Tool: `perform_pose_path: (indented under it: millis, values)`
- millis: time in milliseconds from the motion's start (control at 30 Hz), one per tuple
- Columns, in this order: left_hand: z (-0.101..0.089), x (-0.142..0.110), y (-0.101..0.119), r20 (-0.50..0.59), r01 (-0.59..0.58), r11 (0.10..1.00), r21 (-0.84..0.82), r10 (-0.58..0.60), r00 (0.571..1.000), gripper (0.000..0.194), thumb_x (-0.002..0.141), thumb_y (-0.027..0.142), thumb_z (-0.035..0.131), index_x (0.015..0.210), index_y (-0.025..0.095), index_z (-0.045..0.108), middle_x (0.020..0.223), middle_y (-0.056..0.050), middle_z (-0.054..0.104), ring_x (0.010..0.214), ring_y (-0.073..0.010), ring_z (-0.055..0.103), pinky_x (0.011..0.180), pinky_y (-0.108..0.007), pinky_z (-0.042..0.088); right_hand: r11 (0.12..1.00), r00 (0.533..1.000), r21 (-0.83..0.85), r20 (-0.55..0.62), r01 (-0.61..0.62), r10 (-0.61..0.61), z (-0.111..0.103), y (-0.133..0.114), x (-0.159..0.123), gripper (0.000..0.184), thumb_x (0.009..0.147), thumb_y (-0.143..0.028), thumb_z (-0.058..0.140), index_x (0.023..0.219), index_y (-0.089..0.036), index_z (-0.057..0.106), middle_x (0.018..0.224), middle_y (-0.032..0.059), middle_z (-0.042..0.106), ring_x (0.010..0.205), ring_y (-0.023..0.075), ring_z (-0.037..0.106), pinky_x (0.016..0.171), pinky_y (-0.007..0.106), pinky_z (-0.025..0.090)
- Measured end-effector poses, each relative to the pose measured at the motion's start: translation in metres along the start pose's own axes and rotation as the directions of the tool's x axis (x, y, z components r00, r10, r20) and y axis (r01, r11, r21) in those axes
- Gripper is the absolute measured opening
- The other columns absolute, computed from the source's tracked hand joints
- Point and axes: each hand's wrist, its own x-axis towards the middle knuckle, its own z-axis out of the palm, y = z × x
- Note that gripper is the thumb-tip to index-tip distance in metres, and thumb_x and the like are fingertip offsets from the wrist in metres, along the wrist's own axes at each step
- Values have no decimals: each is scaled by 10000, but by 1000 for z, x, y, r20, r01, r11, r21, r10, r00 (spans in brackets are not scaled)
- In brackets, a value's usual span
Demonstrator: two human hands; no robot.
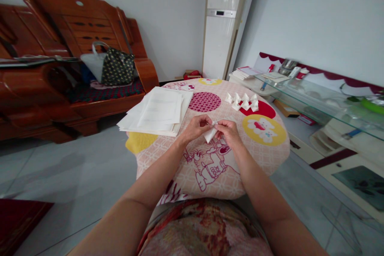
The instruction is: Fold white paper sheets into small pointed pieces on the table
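Between my two hands is a small piece of folded white paper, its pointed end hanging down toward me. My left hand pinches its upper left side with thumb and fingertips. On the upper right side, my right hand is closed on the same paper. Beyond my right hand, several folded white paper shapes stand grouped in rows on the tablecloth. To the left of my hands lies a stack of white paper sheets, the upper ones slightly askew.
A round table with a patterned pink cloth is in front of me. At the right is a glass-topped cabinet with papers and containers. A wooden bench at the left carries a dark patterned bag. Behind stands a tall white cabinet-like appliance.
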Motion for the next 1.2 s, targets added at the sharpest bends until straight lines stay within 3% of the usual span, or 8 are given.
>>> perform_pose_path:
  millis: [167, 300, 667, 967, 1200]
  values:
    - [-2, 2, -4, 33, 20, 988, -152, -15, 999, 185, 802, 275, 696, 902, 126, 648, 819, -30, 654, 722, -114, 585, 655, -235, 441, 1000, 996, 25, -93, 7, -5, 1, -2, 0, 174, 642, -349, 718, 692, -189, 671, 456, -11, 600, 370, 118, 510, 370, 217, 371]
    - [-1, 4, -7, 34, 55, 967, -250, -48, 998, 220, 761, 254, 737, 895, 128, 617, 781, -18, 640, 676, -99, 572, 615, -219, 419, 1000, 995, 15, -99, 12, -10, 2, -1, 1, 178, 627, -356, 726, 678, -195, 671, 469, -14, 600, 371, 121, 500, 365, 226, 364]
    - [-1, 2, -5, 63, 82, 961, -265, -68, 996, 255, 749, 266, 771, 891, 136, 603, 753, -3, 631, 646, -89, 575, 583, -200, 412, 998, 997, -55, -61, 36, -40, -2, 4, 1, 167, 645, -343, 730, 695, -189, 688, 513, -19, 609, 410, 118, 512, 392, 226, 337]
    - [-2, 2, -3, 60, 99, 957, -274, -85, 995, 253, 754, 250, 760, 905, 140, 590, 725, 9, 619, 623, -84, 565, 574, -204, 406, 997, 990, 6, -121, 80, -79, -6, -4, 0, 371, 757, -551, 677, 646, -199, 636, 481, 0, 579, 392, 117, 493, 395, 239, 346]
    - [-1, 1, -3, 109, 104, 972, -212, -82, 991, 256, 791, 268, 733, 977, 131, 624, 732, 4, 628, 634, -95, 566, 584, -214, 405, 996, 992, -67, -106, 62, -69, -5, -4, -2, 247, 683, -419, 741, 636, -190, 663, 440, -34, 534, 378, 98, 451, 392, 230, 272]
